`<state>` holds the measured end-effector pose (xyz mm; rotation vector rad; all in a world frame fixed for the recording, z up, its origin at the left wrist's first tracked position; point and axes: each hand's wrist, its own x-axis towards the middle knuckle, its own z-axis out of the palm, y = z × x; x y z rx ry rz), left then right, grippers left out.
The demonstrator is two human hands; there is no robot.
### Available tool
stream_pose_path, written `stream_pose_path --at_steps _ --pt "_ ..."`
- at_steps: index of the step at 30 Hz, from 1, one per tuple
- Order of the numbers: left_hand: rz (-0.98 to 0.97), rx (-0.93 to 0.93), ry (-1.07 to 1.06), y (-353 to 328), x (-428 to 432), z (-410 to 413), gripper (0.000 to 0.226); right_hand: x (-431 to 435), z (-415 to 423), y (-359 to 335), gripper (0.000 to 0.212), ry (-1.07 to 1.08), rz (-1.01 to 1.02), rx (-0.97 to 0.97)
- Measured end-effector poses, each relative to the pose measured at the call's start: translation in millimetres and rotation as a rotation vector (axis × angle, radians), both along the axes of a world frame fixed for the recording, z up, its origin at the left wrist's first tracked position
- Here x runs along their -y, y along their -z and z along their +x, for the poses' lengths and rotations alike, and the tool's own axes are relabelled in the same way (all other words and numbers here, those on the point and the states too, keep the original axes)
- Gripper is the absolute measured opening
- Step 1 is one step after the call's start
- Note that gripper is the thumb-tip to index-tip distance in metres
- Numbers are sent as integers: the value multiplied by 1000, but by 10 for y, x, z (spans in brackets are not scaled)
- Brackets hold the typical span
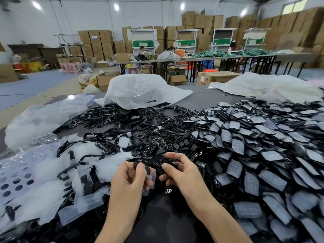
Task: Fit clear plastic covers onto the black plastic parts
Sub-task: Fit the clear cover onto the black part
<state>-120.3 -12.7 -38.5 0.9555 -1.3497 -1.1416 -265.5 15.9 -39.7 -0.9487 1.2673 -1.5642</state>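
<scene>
Grey table (201,99) fills the near part of a big store room, and heaps of small plastic bits lie all over it. Near the front edge, in the middle, a small black part (154,163) is held up just over the heaps. It is dark and shiny, and blur hides its true shape. A clear cover (151,178) sits just under it, thin and milky, against the left fingers.

Both hands hold the black part. The left hand (133,178) has its fingers curled in, and its thumb and first finger pinch the left end. The right hand (178,171) is curled too, and its thumb and fingers pinch the right end. The two hands are close, almost touching.

To the left lies a heap of clear covers (43,172), some mixed with black bits. Just past the hands is a heap of bare black parts (140,123). On the right a big heap of covered parts (263,146) spreads to the edge. A white bag (140,90) lies open at the far side of the table, on top of some black parts. A second bag (263,84) lies at the far right. Far back stand long tables (192,59) and walls of cardboard boxes (95,41).
</scene>
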Motion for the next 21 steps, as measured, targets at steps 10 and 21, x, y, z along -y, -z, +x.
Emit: stream_pose_path --at_steps 10,21 --pt "-136 112 36 14 2 -3 22 22 -16 28 20 48 26 -76" --pt "-157 120 -67 -4 28 5 21 -41 61 -59 19 -108 -80 21"
